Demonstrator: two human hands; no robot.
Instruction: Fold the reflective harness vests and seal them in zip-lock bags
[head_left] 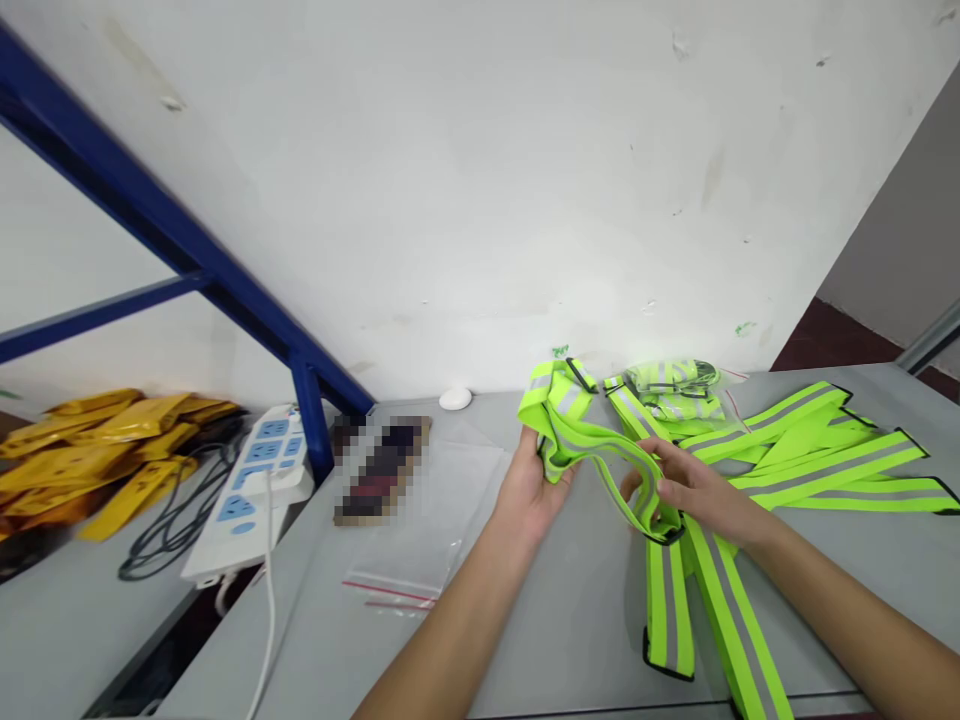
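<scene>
A neon-yellow reflective strap (574, 435) with a grey stripe and black buckles is stretched between my two hands above the table. My left hand (529, 490) grips its bunched, folded end from below. Around a loop of the same strap, near a black buckle, the fingers of my right hand (694, 490) are closed; some of them are hidden behind the band. More neon straps (825, 470) lie fanned out to the right, and others (739, 620) hang toward the front edge beneath my right hand.
Clear zip bags (427, 510) lie flat left of my hands, beside a pixelated object (382, 470). A bagged bundle of straps (675, 385) rests near the wall. Further left are a white power strip (255, 480), yellow packets (112, 440) and a blue metal frame (247, 310).
</scene>
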